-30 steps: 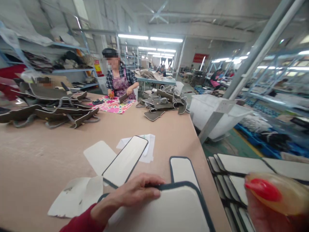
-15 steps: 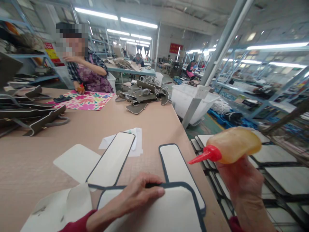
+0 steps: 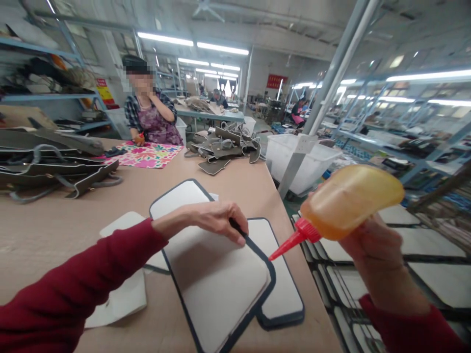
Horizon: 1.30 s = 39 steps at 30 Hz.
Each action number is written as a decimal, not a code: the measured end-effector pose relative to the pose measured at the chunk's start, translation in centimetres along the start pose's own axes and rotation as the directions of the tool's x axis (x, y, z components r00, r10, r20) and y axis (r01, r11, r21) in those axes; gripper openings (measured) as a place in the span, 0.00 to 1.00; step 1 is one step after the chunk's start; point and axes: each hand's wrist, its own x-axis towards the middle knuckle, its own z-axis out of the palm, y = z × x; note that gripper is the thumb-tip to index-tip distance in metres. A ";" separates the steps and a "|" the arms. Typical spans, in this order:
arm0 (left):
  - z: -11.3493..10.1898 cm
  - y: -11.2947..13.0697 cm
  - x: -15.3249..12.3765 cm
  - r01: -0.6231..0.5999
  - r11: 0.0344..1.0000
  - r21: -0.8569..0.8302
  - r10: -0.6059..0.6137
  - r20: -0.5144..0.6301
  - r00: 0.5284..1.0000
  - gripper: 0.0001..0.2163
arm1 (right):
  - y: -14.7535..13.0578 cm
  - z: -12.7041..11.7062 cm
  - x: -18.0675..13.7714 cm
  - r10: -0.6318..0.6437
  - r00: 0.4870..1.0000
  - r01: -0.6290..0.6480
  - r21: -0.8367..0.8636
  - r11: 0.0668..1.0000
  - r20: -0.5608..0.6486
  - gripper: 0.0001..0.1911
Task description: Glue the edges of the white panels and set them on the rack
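My left hand point(image 3: 217, 220) pinches the dark-trimmed right edge of a large white panel point(image 3: 213, 274) that lies on the tan table point(image 3: 66, 230). My right hand point(image 3: 371, 245) grips an amber squeeze bottle point(image 3: 349, 201) with a red nozzle point(image 3: 285, 245). The nozzle tip points down-left, close to the panel's right edge. A smaller white panel with dark trim point(image 3: 279, 289) lies partly under the big one. Both sleeves are dark red.
White paper pieces point(image 3: 117, 299) lie at the left. Stacked white panels point(image 3: 405, 255) fill racks at the right. Grey bag parts point(image 3: 55, 166) and another pile point(image 3: 224, 142) sit farther back. A person point(image 3: 150, 117) sits behind a flowered cloth point(image 3: 147, 154). A white bin point(image 3: 301, 162) stands beside the table.
My left hand has turned and pulled the large panel up over the narrower ones. My right hand has brought the bottle lower and leftward, so its nozzle now sits near the panel's edge.
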 end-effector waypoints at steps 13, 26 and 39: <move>2.1 -2.1 0.2 -0.004 0.922 -0.386 0.076 0.171 0.982 0.12 | 1.9 1.5 0.0 0.045 0.999 -0.045 0.003 0.999 -0.007 0.38; 7.1 -7.6 -4.7 -0.010 0.927 -0.375 -0.027 -0.092 0.995 0.16 | 4.7 -0.4 -1.4 0.044 0.984 -0.051 -0.035 0.998 -0.172 0.24; 6.2 -5.7 -4.2 0.109 0.852 -0.512 -0.153 -0.044 0.987 0.14 | 5.4 0.6 0.0 0.052 0.999 -0.052 -0.106 0.993 -0.006 0.35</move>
